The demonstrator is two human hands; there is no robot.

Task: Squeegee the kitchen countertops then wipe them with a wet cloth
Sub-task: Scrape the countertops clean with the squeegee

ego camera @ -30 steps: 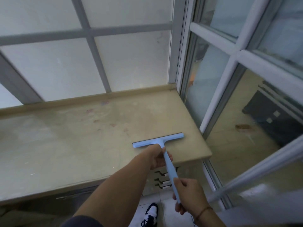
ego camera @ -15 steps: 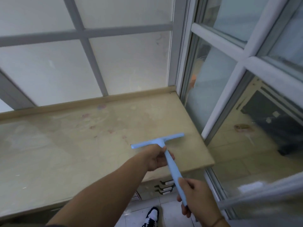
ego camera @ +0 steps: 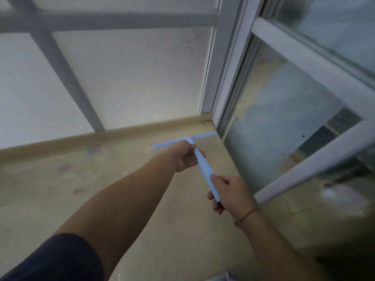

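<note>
A light blue squeegee [ego camera: 204,167] lies with its blade at the far right corner of the beige countertop [ego camera: 60,199], its right tip against the glass partition. My left hand [ego camera: 185,157] grips the handle just below the blade. My right hand [ego camera: 229,191] grips the handle's lower end. The countertop shows pinkish stains at its left and middle. No cloth is in view.
A frosted window with grey bars [ego camera: 67,78] rises behind the countertop's raised back lip [ego camera: 101,134]. A white-framed glass partition [ego camera: 284,118] borders the countertop on the right. The frame is blurred by motion.
Both hands have pushed the squeegee from the countertop's front edge to its far right corner. The view has moved forward over the counter.
</note>
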